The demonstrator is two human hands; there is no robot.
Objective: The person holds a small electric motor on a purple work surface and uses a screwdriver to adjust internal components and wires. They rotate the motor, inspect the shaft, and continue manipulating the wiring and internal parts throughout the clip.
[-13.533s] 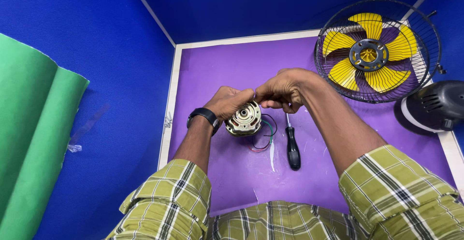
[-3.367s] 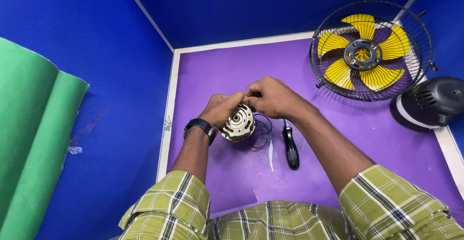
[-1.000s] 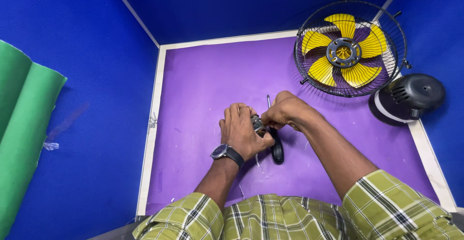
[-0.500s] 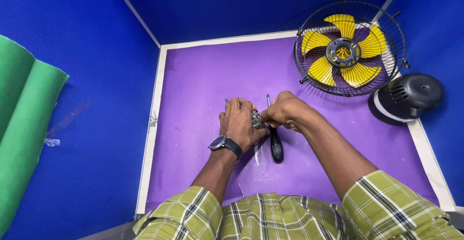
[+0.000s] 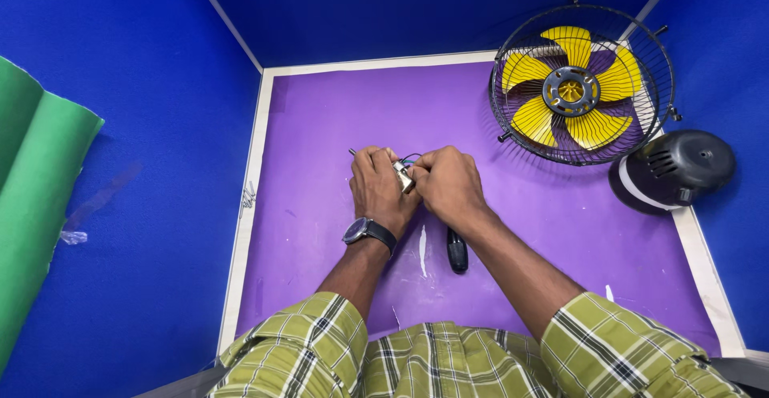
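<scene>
Metal glints between my palms: the small silver-and-copper fan motor (image 5: 403,176) is now almost wholly hidden, where thirteen seconds back its round winding face showed plainly. My left hand (image 5: 380,190), with the black wristwatch (image 5: 368,231), has closed over it from the side, fingers curled, a thin shaft tip (image 5: 352,152) poking out past my knuckles. My right hand (image 5: 448,183) presses in from the other side, fingertips pinching the motor's edge. One black-handled screwdriver (image 5: 456,250) lies under my right wrist, as before. Beyond my right hand stands one round black wire fan cage (image 5: 513,130), holding one yellow five-bladed propeller (image 5: 570,90). One black domed motor cover (image 5: 673,170) sits just beside that cage.
</scene>
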